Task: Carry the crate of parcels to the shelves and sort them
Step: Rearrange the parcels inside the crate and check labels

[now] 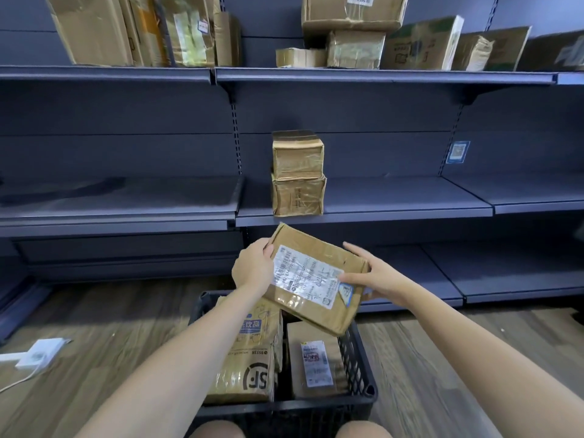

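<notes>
A flat brown parcel [325,248] with a white shipping label is held above the black plastic crate [357,368]. My left hand [251,267] grips its left edge and my right hand [374,275] grips its right edge. The crate stands on the wooden floor between my knees. Inside it lie a taped parcel with an SF logo [249,374], a printed carton [262,327] and a labelled brown box [313,361]. On the middle shelf [410,197], two small taped cardboard boxes [297,173] sit stacked one on the other.
The top shelf [379,75] carries several cardboard boxes. Dark grey shelving runs across the whole view, with a low bottom shelf [474,273]. A white power adapter [41,352] with a cable lies on the floor at left. A small blue tag [457,152] hangs on the back panel.
</notes>
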